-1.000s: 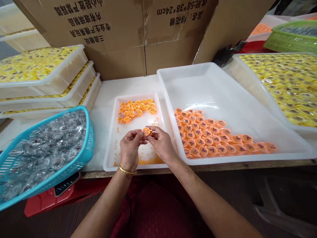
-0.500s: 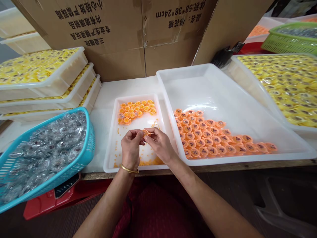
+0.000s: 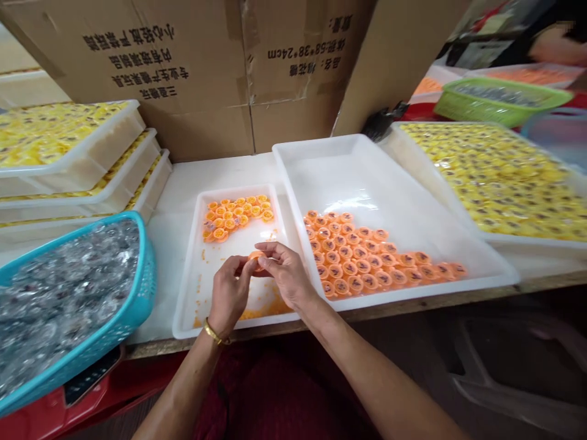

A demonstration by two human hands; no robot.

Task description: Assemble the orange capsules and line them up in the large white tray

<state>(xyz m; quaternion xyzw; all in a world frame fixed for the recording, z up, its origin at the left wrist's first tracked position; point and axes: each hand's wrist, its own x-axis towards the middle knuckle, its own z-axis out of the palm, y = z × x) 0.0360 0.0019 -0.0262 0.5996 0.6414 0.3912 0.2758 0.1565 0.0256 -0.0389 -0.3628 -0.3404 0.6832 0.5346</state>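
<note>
Between the fingertips of my left hand (image 3: 230,287) and my right hand (image 3: 285,269) is a small orange plastic cup (image 3: 255,260), pinched by both above a small white tray (image 3: 184,305). Fingers cover part of the cup. Several orange cups with yellow-orange pieces inside (image 3: 238,211) are grouped at the tray's far end. Loose yellow-orange bits (image 3: 270,307) lie scattered nearer me. To the right, a large white tray (image 3: 321,160) holds many orange cups with dark-printed tops (image 3: 362,266) in rows.
A blue basket (image 3: 145,275) of clear plastic lids stands at the left, before stacked trays of yellow pieces (image 3: 59,131). Cardboard (image 3: 206,128) walls the back. At the right are a tray of yellow pieces (image 3: 504,177), a green basket (image 3: 486,113) and part of another person (image 3: 557,46).
The view has shifted, so the trays appear farther left and slightly lower. Both hands still hold the orange cup, which has turned a little between the fingers.
</note>
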